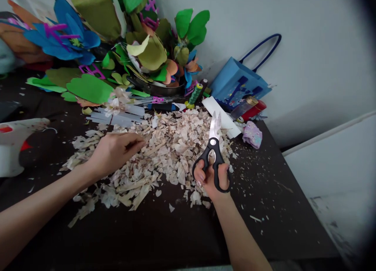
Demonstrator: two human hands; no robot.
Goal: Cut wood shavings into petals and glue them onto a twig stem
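Observation:
My right hand (212, 179) holds a pair of scissors (213, 142) with black handles, fingers and thumb through the loops. The blades point away from me and stand slightly apart. Over the left part of a heap of pale, dry-looking scraps (176, 141) is my left hand (116, 151), its fingers pinched together. Whatever may be between those fingertips is too small to make out against the scraps. Just behind the left hand lie translucent glue-stick-like strips (123, 117), with a pale crumpled petal-like piece (119, 100) on top.
A white glue gun (13, 145) lies at the left. Behind are colourful felt flowers and leaves (91, 88), a green thread spool (194, 94), a blue bag (235, 80) and a white strip (221, 116). A patterned crumpled cloth (252, 134) sits near the dark table's (282, 208) right edge.

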